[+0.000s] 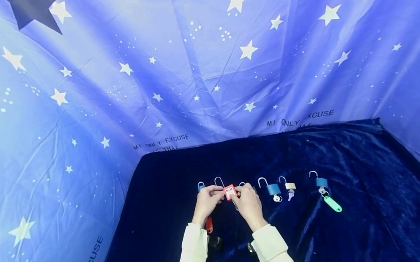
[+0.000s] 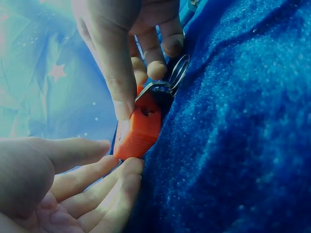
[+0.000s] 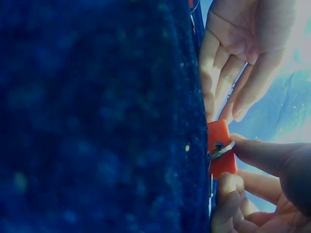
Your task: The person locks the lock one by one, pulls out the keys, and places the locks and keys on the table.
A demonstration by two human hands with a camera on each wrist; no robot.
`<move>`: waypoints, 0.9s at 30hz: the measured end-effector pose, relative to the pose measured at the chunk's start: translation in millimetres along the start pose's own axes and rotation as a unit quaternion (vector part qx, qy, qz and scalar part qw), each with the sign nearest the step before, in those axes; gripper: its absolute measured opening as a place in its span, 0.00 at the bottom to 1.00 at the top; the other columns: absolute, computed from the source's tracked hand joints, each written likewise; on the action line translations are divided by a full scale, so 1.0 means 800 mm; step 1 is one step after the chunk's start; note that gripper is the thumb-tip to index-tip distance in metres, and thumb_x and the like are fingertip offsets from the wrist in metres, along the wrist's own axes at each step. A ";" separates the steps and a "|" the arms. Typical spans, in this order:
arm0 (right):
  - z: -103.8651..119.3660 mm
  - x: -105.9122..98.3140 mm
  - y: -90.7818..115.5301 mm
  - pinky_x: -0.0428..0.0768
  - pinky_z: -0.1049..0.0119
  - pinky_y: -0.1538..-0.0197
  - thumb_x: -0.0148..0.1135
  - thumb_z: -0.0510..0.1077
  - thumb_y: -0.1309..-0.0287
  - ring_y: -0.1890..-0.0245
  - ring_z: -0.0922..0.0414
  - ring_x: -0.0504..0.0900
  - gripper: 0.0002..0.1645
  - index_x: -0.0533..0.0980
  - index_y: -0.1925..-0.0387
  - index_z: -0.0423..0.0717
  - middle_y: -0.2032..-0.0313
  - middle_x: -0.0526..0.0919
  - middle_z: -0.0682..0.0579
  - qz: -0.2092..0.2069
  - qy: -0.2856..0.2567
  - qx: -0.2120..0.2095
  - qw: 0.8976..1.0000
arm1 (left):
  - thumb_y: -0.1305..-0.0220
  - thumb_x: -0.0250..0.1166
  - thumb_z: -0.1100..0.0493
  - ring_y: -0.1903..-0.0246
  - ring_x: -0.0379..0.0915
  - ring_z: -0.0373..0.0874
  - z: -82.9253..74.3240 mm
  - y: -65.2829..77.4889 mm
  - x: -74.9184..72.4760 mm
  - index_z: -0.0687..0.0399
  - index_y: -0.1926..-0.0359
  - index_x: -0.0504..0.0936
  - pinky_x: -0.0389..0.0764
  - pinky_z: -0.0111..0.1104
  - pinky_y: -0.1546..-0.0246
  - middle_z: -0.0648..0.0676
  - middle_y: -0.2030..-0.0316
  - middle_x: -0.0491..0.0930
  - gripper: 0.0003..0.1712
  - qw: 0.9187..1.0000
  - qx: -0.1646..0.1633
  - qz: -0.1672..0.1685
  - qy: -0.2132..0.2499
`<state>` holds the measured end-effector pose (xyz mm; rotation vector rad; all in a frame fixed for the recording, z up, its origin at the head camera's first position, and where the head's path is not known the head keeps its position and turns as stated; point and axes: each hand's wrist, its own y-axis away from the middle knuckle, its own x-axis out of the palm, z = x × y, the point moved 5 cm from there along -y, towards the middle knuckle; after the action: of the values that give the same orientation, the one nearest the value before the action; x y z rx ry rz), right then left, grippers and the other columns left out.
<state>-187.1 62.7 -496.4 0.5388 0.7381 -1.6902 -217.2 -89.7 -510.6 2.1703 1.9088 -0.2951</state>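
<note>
Place: a fabric-walled nook or booth; type of room beyond cannot be told. Evidence: blue-violet hangings printed with white stars and small dots stand behind and on both sides, folds and creases visible. Lettering along the lower part of the back one includes "ONLY EXCUSE". Hangings come down to the edges of a table spread with dark blue, plush-looking cloth, its nap catching light in streaks.

Curtain: "MI ONLY EXCUSE", "IS THAT" beneath, at lower edge; same wording repeated rightward, partly lost in folds. "EXCUSE" again, lower left. Lock: label illegible.
</note>
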 end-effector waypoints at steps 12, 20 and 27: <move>-0.003 0.000 0.000 0.81 0.49 0.64 0.73 0.41 0.49 0.70 0.52 0.84 0.10 0.86 0.63 0.43 0.73 0.85 0.52 0.006 -0.038 -0.001 0.999 | 0.38 0.68 0.64 0.70 0.85 0.47 0.003 0.002 0.002 0.67 0.57 0.85 0.85 0.31 0.69 0.62 0.66 0.88 0.11 1.000 0.001 -0.010 -0.020; -0.002 -0.002 0.000 0.81 0.51 0.65 0.74 0.41 0.50 0.72 0.55 0.83 0.12 0.86 0.61 0.43 0.73 0.85 0.52 0.005 -0.048 -0.001 0.999 | 0.42 0.71 0.64 0.69 0.85 0.44 0.001 0.004 0.002 0.64 0.57 0.86 0.84 0.28 0.68 0.59 0.67 0.88 0.12 0.999 0.010 -0.019 -0.043; -0.003 -0.001 0.001 0.82 0.50 0.60 0.73 0.41 0.47 0.69 0.55 0.87 0.14 0.85 0.58 0.42 0.70 0.88 0.51 0.013 -0.073 0.021 0.997 | 0.47 0.76 0.64 0.71 0.86 0.43 0.000 0.008 0.003 0.64 0.59 0.85 0.84 0.27 0.68 0.58 0.69 0.88 0.14 0.998 0.026 -0.038 -0.051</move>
<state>-186.1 65.0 -498.0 0.4467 0.5874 -1.7041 -210.9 -87.9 -511.0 2.0740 1.9501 -0.4662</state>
